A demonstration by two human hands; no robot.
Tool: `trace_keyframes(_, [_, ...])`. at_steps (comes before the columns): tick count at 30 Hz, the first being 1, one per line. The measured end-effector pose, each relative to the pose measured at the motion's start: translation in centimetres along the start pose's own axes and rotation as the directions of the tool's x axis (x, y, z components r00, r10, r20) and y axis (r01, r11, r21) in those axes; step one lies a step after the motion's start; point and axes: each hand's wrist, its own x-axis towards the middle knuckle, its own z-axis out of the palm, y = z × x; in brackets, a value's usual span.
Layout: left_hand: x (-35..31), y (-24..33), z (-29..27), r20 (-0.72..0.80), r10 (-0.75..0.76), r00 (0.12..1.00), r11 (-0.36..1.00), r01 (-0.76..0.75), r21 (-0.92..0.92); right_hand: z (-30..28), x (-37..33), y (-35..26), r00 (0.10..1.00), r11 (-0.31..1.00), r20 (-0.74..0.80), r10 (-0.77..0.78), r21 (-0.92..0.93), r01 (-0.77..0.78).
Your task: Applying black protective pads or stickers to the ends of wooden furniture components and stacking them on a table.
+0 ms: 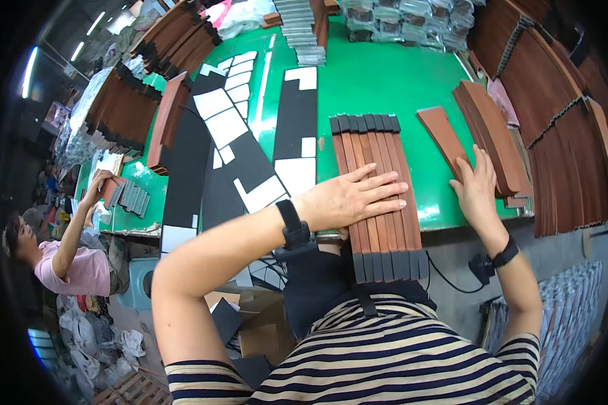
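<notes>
While left hand (348,197) lies flat, fingers extended, across dark-capped brown slats (385,233) overhanging the near edge of green table (385,77), I see right hand (476,185) open, fingertips by loose brown strip (439,128); farther left, white-patched black panels (296,115), any print illegible.

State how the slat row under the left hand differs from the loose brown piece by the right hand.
The slat row is several pieces wide; the loose piece looks single. The row has dark caps at both ends; the piece shows none at its far end. Both are reddish brown.
</notes>
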Motion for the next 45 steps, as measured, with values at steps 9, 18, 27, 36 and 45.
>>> trace_keyframes(9, [-3.0,1.3,1.6,-0.148,-0.775,0.614,0.538,0.519,-0.664,0.9,0.4,-6.0,0.791,0.377,0.607,-0.076,0.752,-0.540])
trace_keyframes(18, [-0.9,4.1,9.3,-0.018,-0.936,0.351,0.082,0.170,-0.982,0.3,0.6,-9.9,0.877,0.032,0.473,-0.090,0.881,-0.472])
trace_keyframes(27, [1.6,9.1,-1.0,-0.349,-0.907,0.236,0.331,-0.112,-0.937,-5.7,1.8,-9.8,0.960,-0.067,0.279,0.023,0.958,-0.277])
trace_keyframes(36, [-4.0,13.4,-7.2,-0.008,-0.780,0.626,-0.369,-0.470,-0.802,-8.5,2.8,-16.2,0.945,-0.368,0.156,-0.289,0.893,-0.260])
trace_keyframes(45, [-9.6,16.5,-5.7,0.002,-0.940,0.342,-0.258,-0.705,-0.660,-9.6,5.4,-22.1,0.841,-0.030,0.146,-0.521,0.981,-0.189])
